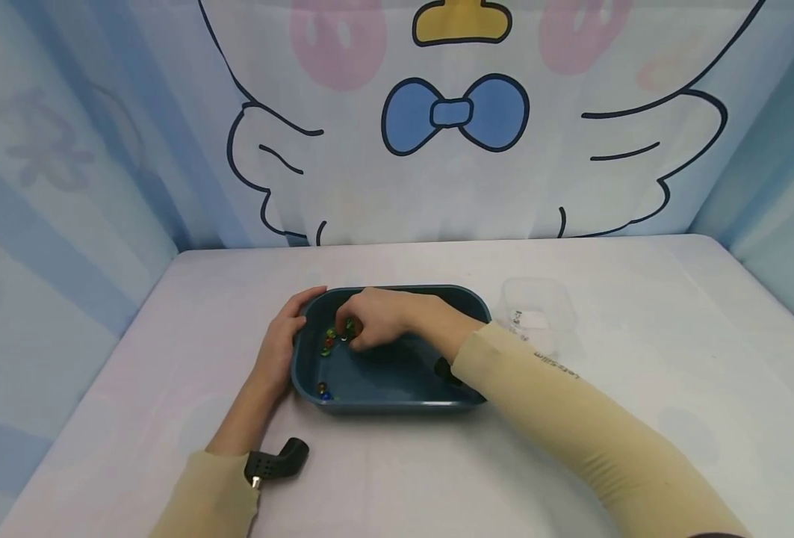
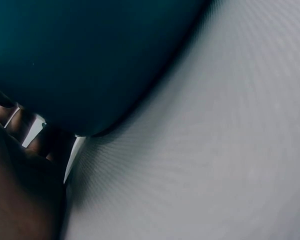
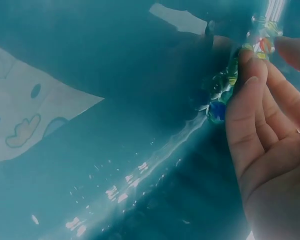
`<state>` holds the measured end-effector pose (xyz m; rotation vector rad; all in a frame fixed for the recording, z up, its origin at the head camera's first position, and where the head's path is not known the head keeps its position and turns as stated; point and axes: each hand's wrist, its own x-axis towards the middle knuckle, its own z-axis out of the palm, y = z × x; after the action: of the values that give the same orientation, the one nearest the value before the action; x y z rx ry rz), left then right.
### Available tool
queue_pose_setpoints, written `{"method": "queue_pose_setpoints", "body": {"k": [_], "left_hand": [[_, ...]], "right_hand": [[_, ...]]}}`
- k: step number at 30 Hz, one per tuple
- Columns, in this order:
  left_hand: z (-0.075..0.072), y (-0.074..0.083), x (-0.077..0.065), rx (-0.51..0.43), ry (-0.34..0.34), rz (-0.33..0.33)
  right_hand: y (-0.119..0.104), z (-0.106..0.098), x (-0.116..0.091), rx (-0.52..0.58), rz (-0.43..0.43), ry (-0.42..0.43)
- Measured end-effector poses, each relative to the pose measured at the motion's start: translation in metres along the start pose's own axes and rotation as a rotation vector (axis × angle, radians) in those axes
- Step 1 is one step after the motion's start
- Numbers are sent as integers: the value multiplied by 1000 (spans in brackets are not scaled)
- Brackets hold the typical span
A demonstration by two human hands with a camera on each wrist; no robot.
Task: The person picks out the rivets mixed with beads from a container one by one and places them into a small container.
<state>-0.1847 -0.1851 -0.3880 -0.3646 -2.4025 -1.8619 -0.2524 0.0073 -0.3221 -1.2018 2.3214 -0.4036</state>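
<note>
A dark teal rectangular tray [image 1: 397, 408] lies on the table. My left hand [image 1: 279, 345] holds its left end, the thumb at the rim; in the left wrist view its fingers show only partly, dark beside the tray's outer wall. Inside the tray, my right hand [image 1: 382, 317] reaches down among small glass marbles [image 1: 329, 342] near the left end. Its bent fingers touch several green and yellow marbles in the right wrist view, and the thumb stands apart from them. A blue marble [image 3: 216, 112] sits beside the fingers. Two more marbles [image 1: 323, 391] lie in the near left corner.
A clear plastic box [image 1: 539, 305] stands right of the tray, partly behind the right sleeve [image 1: 571, 411]. A dark object [image 1: 447, 371] shows beside that sleeve in the tray. A printed curtain [image 1: 370, 187] hangs behind the white table [image 1: 397, 478].
</note>
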Motion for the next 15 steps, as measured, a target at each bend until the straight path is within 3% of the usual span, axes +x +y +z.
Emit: {"method": "queue_pose_setpoints", "body": {"k": [15], "left_hand": [[-1, -1, 1, -27, -11, 6]], "right_hand": [[0, 2, 1, -17, 18, -23]]}}
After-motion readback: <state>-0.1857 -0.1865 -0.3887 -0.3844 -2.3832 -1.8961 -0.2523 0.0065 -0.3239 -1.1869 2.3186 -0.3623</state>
